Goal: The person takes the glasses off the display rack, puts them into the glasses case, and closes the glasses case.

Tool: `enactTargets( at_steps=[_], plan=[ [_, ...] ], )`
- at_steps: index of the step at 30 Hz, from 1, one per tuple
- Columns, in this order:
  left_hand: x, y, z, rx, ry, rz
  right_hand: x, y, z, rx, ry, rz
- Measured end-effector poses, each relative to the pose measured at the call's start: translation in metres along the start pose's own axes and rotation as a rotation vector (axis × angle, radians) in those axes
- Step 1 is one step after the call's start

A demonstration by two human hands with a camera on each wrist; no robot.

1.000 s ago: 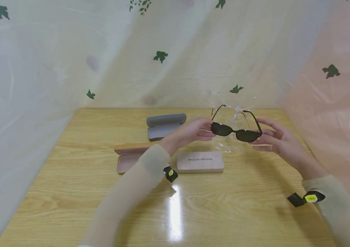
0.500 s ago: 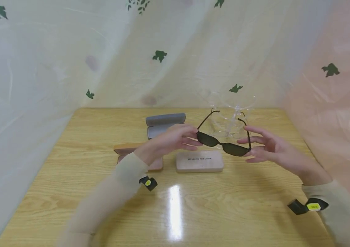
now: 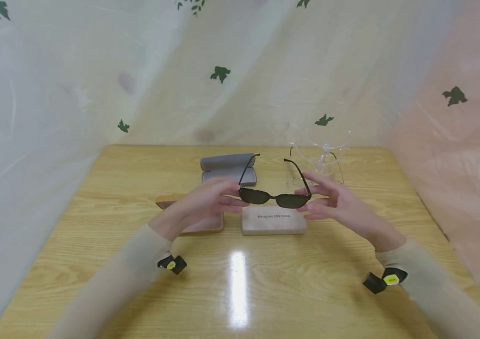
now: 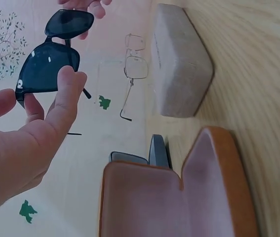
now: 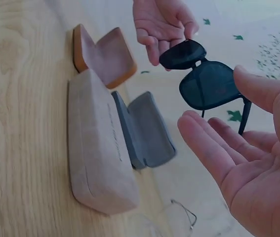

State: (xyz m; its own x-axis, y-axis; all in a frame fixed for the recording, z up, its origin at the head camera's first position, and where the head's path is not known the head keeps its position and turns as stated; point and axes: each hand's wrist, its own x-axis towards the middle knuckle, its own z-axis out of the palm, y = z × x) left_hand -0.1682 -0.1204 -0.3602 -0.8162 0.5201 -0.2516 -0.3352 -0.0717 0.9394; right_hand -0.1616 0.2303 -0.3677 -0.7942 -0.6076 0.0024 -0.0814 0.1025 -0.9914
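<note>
The black sunglasses have been brought left, so the closed glasses case seems easier to reach. Their ends are pinched by the half-curled left hand and right hand.

Soft light filled the head view — a white glare streak lay on the worktop, nearer the wearer than the closed case, faint shadows to its right — while both wrist views looked dimmer.

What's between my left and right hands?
The black sunglasses, temples unfolded, span from your left hand to your right hand, as the head view shows.
</note>
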Motion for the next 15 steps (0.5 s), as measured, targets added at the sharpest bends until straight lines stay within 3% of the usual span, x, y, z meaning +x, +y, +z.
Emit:
enactTargets(
  at_steps=[5,8,15],
  plan=[
    [-0.022,-0.006,-0.012,0.036,-0.032,-0.023,0.012,0.003,0.015,0.044,-0.011,0.011],
    [-0.032,-0.010,-0.017,0.020,-0.019,-0.060,0.018,0.005,0.021,0.044,-0.023,0.021],
    [-0.041,-0.018,-0.021,-0.021,-0.013,-0.051,0.026,0.014,0.027,0.071,-0.035,0.012]
  ],
)
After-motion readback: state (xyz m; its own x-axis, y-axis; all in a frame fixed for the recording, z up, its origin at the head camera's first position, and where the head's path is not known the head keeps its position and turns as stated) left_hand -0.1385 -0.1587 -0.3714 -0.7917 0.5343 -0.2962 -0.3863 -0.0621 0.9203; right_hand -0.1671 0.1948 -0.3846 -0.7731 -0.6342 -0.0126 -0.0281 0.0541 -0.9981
